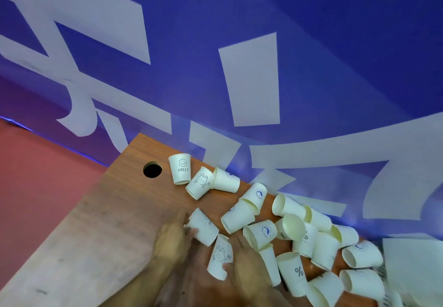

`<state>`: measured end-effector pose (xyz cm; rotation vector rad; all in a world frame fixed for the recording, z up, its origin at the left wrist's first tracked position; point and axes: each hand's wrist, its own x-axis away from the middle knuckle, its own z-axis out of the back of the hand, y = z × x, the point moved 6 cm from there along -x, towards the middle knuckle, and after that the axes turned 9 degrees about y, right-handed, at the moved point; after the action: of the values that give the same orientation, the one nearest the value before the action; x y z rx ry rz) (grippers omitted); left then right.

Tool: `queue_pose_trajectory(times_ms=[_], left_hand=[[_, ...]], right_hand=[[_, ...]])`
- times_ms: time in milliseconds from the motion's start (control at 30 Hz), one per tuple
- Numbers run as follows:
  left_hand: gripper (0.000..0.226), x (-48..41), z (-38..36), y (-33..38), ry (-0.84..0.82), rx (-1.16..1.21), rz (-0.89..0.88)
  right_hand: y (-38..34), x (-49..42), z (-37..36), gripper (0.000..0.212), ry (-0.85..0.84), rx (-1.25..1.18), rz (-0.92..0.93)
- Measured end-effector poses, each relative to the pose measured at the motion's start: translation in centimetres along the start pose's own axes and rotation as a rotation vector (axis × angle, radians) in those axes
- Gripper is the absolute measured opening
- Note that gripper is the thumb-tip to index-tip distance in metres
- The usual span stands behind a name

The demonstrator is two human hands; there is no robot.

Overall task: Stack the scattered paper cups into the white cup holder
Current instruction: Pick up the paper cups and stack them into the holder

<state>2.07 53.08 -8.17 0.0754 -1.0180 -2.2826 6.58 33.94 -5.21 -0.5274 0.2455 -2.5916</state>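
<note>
bottom centre, the right hand [244,256] grips a bunny cup [219,256]; the left hand [171,234] pinches another cup [203,227]. more cups [287,207] litter the desk [107,222] toward lower right. probably light, thin and crushable, so grip gently near the rim. no holder can be made out.

A reddish-brown wooden worktop [100,234] has a round dark hole [152,169] near its far corner. Behind it hangs a blue backdrop [335,31] with large white shapes. Pink floor [36,174] lies left.

Matt white paper cups [239,219] lie on a smooth wood-grain table [100,222]; the blue banner [311,31] looks faintly glossy.
</note>
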Motion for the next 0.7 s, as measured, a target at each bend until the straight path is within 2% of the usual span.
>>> queue_pose_trajectory(times_ms=[133,267,433,600,700], left_hand=[[0.02,0.1,-0.2,-0.1,-0.05,-0.011,0.034],[0.016,0.9,0.9,1.2,-0.033,-0.014,0.033],[0.003,2.8,3.3,5.0,-0.012,-0.001,-0.048],[0.026,6.1,5.5,9.5,0.08,-0.045,-0.15],[0.013,8.9,5.9,13.0,0.122,-0.086,-0.212]], right_hand=[[0.4,0.4,1.6,0.034,0.08,-0.04,-0.003],[0.6,1.3,4.1,0.02,0.164,-0.052,0.02],[0.9,3.5,7.7,0.019,0.281,-0.089,0.058],[1.9,6.6,11.5,0.018,0.409,-0.095,0.124],[3.5,9.1,13.4,0.021,0.469,-0.118,0.138]])
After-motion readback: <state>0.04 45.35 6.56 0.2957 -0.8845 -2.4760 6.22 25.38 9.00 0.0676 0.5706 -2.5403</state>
